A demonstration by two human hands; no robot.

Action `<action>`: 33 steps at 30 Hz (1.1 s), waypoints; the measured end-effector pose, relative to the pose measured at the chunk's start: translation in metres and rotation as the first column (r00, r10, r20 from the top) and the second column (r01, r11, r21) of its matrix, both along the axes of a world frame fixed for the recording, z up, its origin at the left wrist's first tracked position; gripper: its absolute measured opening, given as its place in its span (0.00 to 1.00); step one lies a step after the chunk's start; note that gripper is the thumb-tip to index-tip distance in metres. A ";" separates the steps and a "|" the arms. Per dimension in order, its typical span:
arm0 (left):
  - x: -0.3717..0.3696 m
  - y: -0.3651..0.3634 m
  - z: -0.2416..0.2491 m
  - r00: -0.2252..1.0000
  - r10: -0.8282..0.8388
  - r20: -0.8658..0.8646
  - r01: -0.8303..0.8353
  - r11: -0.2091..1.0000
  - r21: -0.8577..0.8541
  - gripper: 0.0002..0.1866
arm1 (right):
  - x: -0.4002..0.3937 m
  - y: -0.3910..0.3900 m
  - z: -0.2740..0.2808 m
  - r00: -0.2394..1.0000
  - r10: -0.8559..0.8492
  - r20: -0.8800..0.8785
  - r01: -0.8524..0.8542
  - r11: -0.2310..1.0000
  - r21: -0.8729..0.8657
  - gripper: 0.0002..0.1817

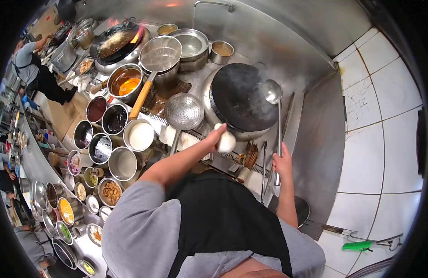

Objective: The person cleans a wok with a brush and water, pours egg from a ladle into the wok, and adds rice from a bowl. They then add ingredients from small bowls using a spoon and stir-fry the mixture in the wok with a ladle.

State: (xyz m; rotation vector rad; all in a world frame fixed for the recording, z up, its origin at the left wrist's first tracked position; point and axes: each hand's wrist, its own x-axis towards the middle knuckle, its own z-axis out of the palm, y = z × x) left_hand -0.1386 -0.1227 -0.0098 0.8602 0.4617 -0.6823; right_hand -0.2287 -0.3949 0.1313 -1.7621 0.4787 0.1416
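My left hand (216, 138) is closed around a white bunched cloth (226, 142) at the near rim of a black wok (239, 95). Whether a wok handle lies inside the cloth is hidden. Thin steam or smoke rises from the wok, which sits on the burner. In my right hand (282, 163) is the long handle of a metal ladle (272, 91), its bowl over the wok's right rim. Left of the wok lies a perforated metal skimmer (184, 111). A bamboo brush (250, 157) stands between my hands, close to the stove's front.
A wire strainer with a wooden handle (142, 96) rests over a pot on the left. Beside it are a pot of orange liquid (125, 82) and several sauce containers (139, 135). A second wok (114, 44) holds frying food. Another person (35, 69) stands far left.
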 end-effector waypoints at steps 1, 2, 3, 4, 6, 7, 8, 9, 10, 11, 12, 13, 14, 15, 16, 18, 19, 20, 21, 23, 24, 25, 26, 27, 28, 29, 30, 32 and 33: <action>0.018 -0.014 -0.016 0.999 0.001 0.051 -0.003 0.999 0.042 0.32 | -0.006 0.003 -0.001 1.000 0.027 -0.005 -0.027 0.996 -0.083 0.38; 0.033 -0.029 -0.029 0.996 0.057 0.065 -0.063 0.995 0.084 0.36 | -0.012 0.009 0.002 1.000 0.028 0.003 -0.027 0.996 -0.090 0.38; 0.048 -0.045 -0.031 0.998 0.063 -0.023 -0.055 0.970 0.238 0.36 | -0.019 0.015 0.007 1.000 -0.004 0.009 0.005 0.998 -0.062 0.38; 0.057 -0.056 -0.031 0.991 0.081 -0.110 -0.032 0.922 0.386 0.36 | -0.025 0.018 0.011 0.999 -0.037 0.013 0.037 0.999 -0.033 0.38; 0.056 -0.067 -0.026 0.993 0.097 -0.066 -0.052 0.868 0.493 0.35 | -0.033 0.022 0.016 0.998 -0.055 0.032 0.055 0.998 -0.009 0.37; 0.055 -0.069 -0.024 0.994 0.111 -0.018 -0.078 0.799 0.596 0.33 | -0.035 0.026 0.019 0.997 -0.066 0.038 0.066 0.998 -0.001 0.36; 0.054 -0.069 -0.026 0.994 0.108 -0.015 -0.078 0.801 0.593 0.33 | -0.037 0.028 0.022 0.996 -0.076 0.045 0.076 0.997 0.008 0.36; 0.049 -0.068 -0.030 0.989 0.144 0.035 -0.140 0.827 0.544 0.29 | -0.042 0.029 0.025 0.996 -0.078 0.044 0.078 0.997 0.006 0.36; 0.049 -0.066 -0.032 0.979 0.186 0.087 -0.204 0.847 0.490 0.26 | -0.045 0.028 0.028 0.996 -0.088 0.034 0.088 0.996 0.006 0.36; 0.049 -0.058 -0.024 0.978 0.188 0.095 -0.210 0.846 0.490 0.26 | -0.044 0.030 0.031 0.995 -0.098 0.027 0.098 0.995 0.010 0.35; 0.043 -0.050 -0.012 0.967 0.250 0.054 -0.253 0.901 0.352 0.22 | -0.046 0.033 0.035 0.995 -0.100 0.026 0.100 0.995 0.011 0.35; 0.039 -0.042 0.002 0.952 0.307 0.006 -0.302 0.931 0.206 0.18 | -0.046 0.035 0.042 0.993 -0.117 0.032 0.114 0.991 0.076 0.35; 0.038 -0.034 0.013 0.951 0.308 0.007 -0.303 0.931 0.205 0.18 | -0.046 0.036 0.047 0.990 -0.132 0.038 0.126 0.982 0.141 0.35; 0.038 -0.025 0.022 0.953 0.296 -0.063 -0.292 0.954 0.066 0.15 | -0.044 0.037 0.051 0.991 -0.119 0.056 0.105 0.972 0.211 0.34; 0.039 -0.015 0.031 0.952 0.278 -0.129 -0.288 0.955 -0.075 0.12 | -0.042 0.040 0.057 0.992 -0.111 0.058 0.097 0.972 0.212 0.34; 0.039 -0.004 0.038 0.943 0.288 -0.166 -0.312 0.939 -0.148 0.08 | -0.033 0.051 0.070 0.989 -0.124 0.079 0.085 0.922 0.378 0.34; 0.041 0.002 0.043 0.952 0.259 -0.165 -0.287 0.941 -0.178 0.08 | -0.027 0.049 0.068 0.990 -0.112 0.090 0.062 0.899 0.433 0.32; 0.043 0.008 0.048 0.959 0.232 -0.165 -0.264 0.942 -0.207 0.07 | -0.021 0.058 0.078 0.989 -0.130 0.076 0.078 0.873 0.481 0.30; 0.045 0.016 0.053 0.966 0.217 -0.140 -0.242 0.948 -0.204 0.07 | -0.015 0.066 0.083 0.988 -0.129 0.080 0.067 0.844 0.532 0.29; 0.048 0.032 0.069 0.960 0.260 -0.099 -0.275 0.943 -0.190 0.08 | -0.003 0.084 0.095 0.989 -0.105 0.107 0.022 0.804 0.595 0.25; 0.047 0.042 0.084 0.959 0.272 -0.074 -0.281 0.941 -0.186 0.08 | 0.003 0.092 0.099 0.990 -0.086 0.110 0.003 0.804 0.595 0.25; 0.046 0.053 0.099 0.955 0.287 -0.069 -0.295 0.937 -0.187 0.08 | 0.010 0.101 0.103 0.990 -0.076 0.123 -0.020 0.770 0.638 0.25; 0.045 0.065 0.117 0.950 0.308 -0.040 -0.310 0.932 -0.186 0.09 | 0.015 0.109 0.108 0.988 -0.068 0.135 -0.043 0.733 0.679 0.25; 0.047 0.076 0.127 0.944 0.329 -0.012 -0.325 0.927 -0.184 0.10 | 0.020 0.118 0.114 0.985 -0.032 0.169 -0.095 0.718 0.690 0.24; 0.054 0.085 0.126 0.940 0.341 -0.005 -0.336 0.924 -0.185 0.10 | 0.028 0.126 0.119 0.984 -0.020 0.176 -0.109 0.715 0.691 0.24; 0.063 0.095 0.123 0.944 0.329 -0.006 -0.324 0.926 -0.193 0.11 | 0.035 0.135 0.124 0.983 0.014 0.185 -0.145 0.683 0.716 0.24; 0.072 0.104 0.121 0.949 0.316 -0.004 -0.311 0.929 -0.201 0.11 | 0.044 0.143 0.128 0.979 0.047 0.197 -0.180 0.648 0.740 0.24; 0.080 0.124 0.134 0.936 0.351 0.022 -0.334 0.906 -0.258 0.13 | 0.061 0.158 0.134 0.975 0.056 0.216 -0.202 0.633 0.748 0.22; 0.086 0.134 0.133 0.937 0.350 0.025 -0.322 0.888 -0.328 0.13 | 0.071 0.165 0.135 0.972 0.072 0.223 -0.221 0.595 0.772 0.19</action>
